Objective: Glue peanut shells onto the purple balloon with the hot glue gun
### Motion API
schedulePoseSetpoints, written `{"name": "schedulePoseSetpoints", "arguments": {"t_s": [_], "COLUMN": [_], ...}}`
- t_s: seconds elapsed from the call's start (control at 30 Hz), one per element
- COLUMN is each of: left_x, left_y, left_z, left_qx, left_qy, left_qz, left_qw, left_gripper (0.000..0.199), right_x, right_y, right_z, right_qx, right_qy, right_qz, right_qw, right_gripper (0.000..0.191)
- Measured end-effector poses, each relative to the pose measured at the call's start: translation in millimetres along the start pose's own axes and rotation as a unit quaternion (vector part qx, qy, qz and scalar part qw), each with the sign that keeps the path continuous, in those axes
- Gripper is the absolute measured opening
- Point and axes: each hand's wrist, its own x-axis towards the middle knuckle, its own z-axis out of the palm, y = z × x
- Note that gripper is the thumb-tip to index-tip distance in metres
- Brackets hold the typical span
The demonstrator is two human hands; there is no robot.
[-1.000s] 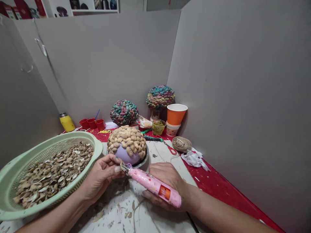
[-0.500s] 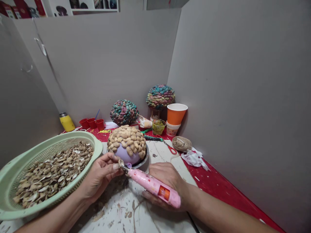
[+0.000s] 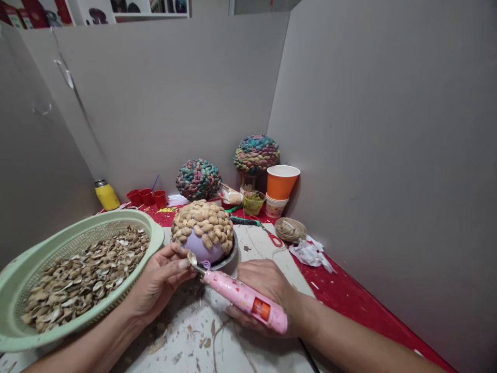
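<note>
My left hand (image 3: 165,274) pinches a peanut shell (image 3: 192,258) between thumb and fingers, its hollow side turned toward the tool. My right hand (image 3: 264,287) is wrapped round a pink hot glue gun (image 3: 243,299), whose metal nozzle meets or nearly meets the shell. Just behind them a purple balloon (image 3: 202,248) rests in a dark round bowl (image 3: 232,255). Its upper part is covered with peanut shells (image 3: 205,220), while the lower front shows bare purple with its knot below.
A green colander (image 3: 155,233) full of shells stands at left. Behind are two multicoloured shell-covered balls (image 3: 198,179), red cups (image 3: 146,197), a yellow bottle (image 3: 106,196) and an orange cup (image 3: 282,182). Scissors (image 3: 272,235), twine (image 3: 290,230) and crumpled tissue (image 3: 311,255) lie at right. Grey panels enclose the table.
The shell in my left hand has tilted slightly, showing more of its hollow side, and my left hand has shifted a little left. The glue gun has barely moved.
</note>
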Motion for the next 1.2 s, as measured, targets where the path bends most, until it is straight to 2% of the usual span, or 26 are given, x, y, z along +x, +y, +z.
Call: {"name": "schedulePoseSetpoints", "arguments": {"t_s": [0.67, 0.83, 1.0, 1.07, 1.13, 1.2], "left_x": [-1.3, -6.3, -13.7, -15.0, -15.5, -16.0], "left_y": [4.4, 4.8, 3.8, 3.0, 2.2, 1.8], "left_z": [0.1, 5.4, 12.7, 12.4, 10.6, 8.7], "left_qx": [-0.021, -0.01, 0.042, 0.078, 0.115, 0.143], "left_qy": [-0.001, -0.014, -0.035, -0.029, -0.019, -0.009], "left_qz": [-0.015, -0.016, 0.014, 0.046, 0.077, 0.097], "left_qw": [1.0, 1.0, 0.998, 0.995, 0.99, 0.985], "left_gripper": [0.019, 0.019, 0.02, 0.02, 0.019, 0.018], "right_x": [1.8, 6.5, 6.0, 3.7, 1.2, -0.5], "right_y": [1.7, 4.8, 18.1, 28.3, 39.0, 48.1], "right_z": [-1.1, -16.8, -31.5, -31.8, -30.0, -28.2], "right_qx": [-0.01, -0.042, -0.1, -0.137, -0.19, -0.217], "right_qy": [0.011, 0.072, 0.138, 0.114, 0.047, -0.01], "right_qz": [-0.003, -0.009, 0.065, 0.131, 0.248, 0.321], "right_qw": [1.0, 0.997, 0.983, 0.975, 0.949, 0.922], "right_gripper": [0.04, 0.035, 0.027, 0.029, 0.035, 0.034]}}
